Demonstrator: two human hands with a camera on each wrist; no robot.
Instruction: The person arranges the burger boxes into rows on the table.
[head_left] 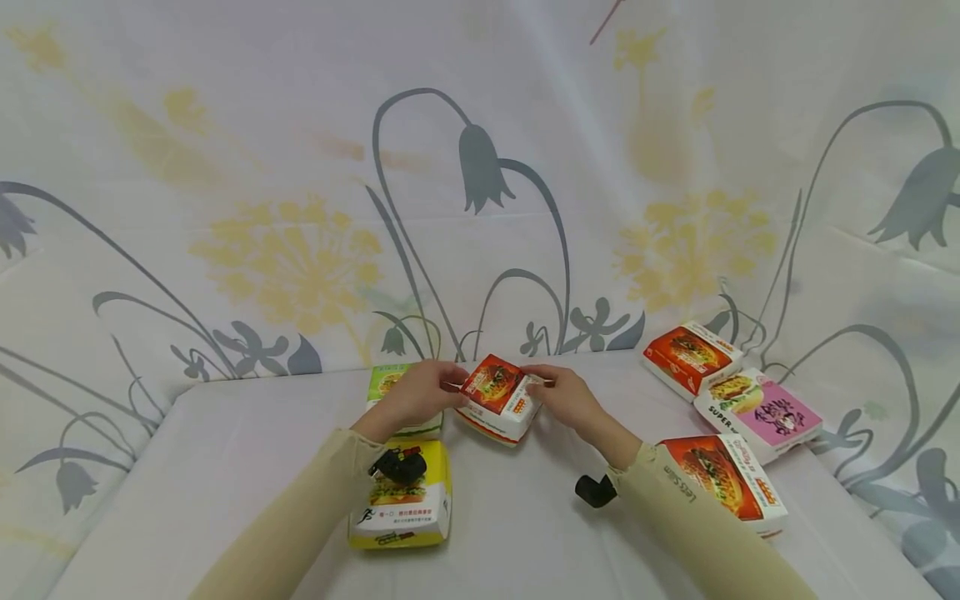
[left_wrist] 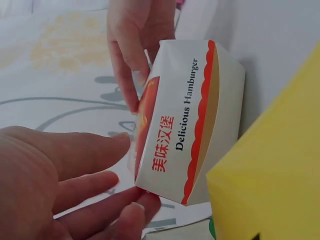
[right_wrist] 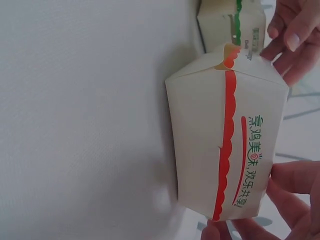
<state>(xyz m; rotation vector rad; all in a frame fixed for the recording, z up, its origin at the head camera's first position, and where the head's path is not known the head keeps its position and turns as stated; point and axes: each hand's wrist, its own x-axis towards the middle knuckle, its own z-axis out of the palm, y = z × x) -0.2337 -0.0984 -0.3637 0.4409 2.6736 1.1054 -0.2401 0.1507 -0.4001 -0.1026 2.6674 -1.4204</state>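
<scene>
Near the back of the table is a small red-and-white hamburger box point(head_left: 491, 398), tilted a little in the head view. My right hand point(head_left: 566, 400) grips its right end, thumb on the top edge and fingers round the end, as the right wrist view shows the box point(right_wrist: 225, 140) beside that hand point(right_wrist: 292, 205). At the other end is my left hand point(head_left: 423, 392). In the left wrist view, fingers of the left hand point(left_wrist: 75, 185) touch the near corner of the box point(left_wrist: 190, 120), while the thumb looks apart from it. The box's underside is hidden.
A green-and-white box point(head_left: 386, 383) stands partly behind my left hand, with a yellow burger box point(head_left: 401, 508) in front of it. On the right lie a red box point(head_left: 692, 358), a pink box point(head_left: 780, 412) and a larger red box point(head_left: 723, 475). A patterned cloth point(head_left: 315, 167) hangs behind.
</scene>
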